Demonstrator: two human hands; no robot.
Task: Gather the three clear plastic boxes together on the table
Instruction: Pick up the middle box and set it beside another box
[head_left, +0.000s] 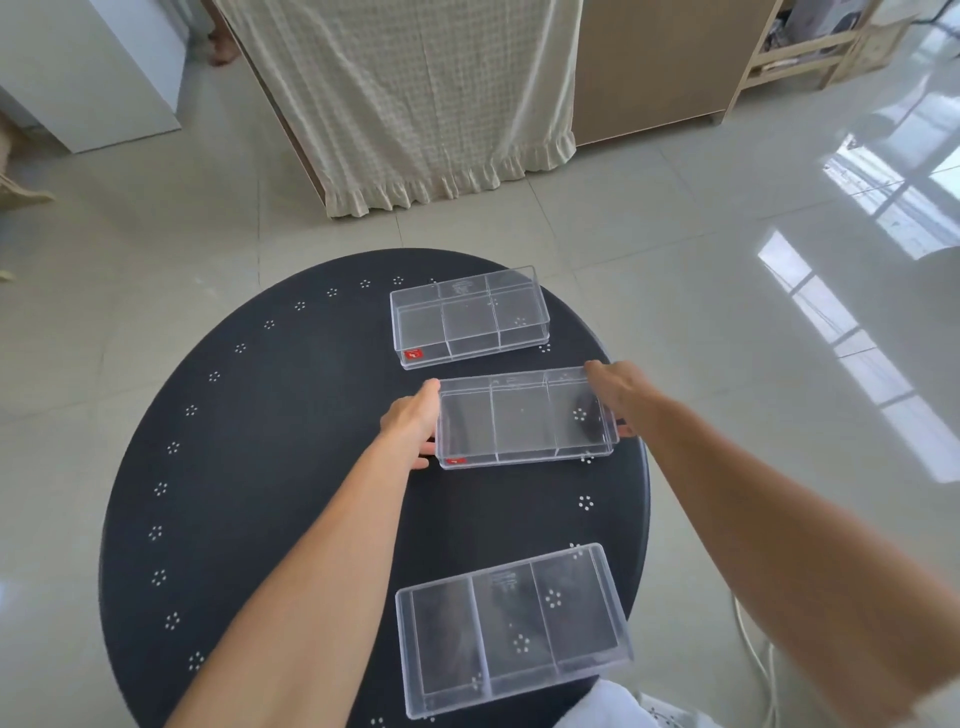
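Three clear plastic boxes with inner dividers lie on a round black table (249, 467). The far box (467, 317) sits near the table's back edge and carries a small red label. The middle box (524, 418) is held at both short ends: my left hand (413, 421) grips its left end and my right hand (615, 389) grips its right end. A gap of bare table separates it from the far box. The near box (511, 629) lies by the front edge, turned slightly, untouched by either hand.
The table stands on a glossy tiled floor (727, 260). A cream cloth (415, 104) hangs over furniture behind it, beside a wooden cabinet (649, 67). A white cable (753, 654) runs on the floor at the right. Someone's bare foot (222, 52) shows at the top left.
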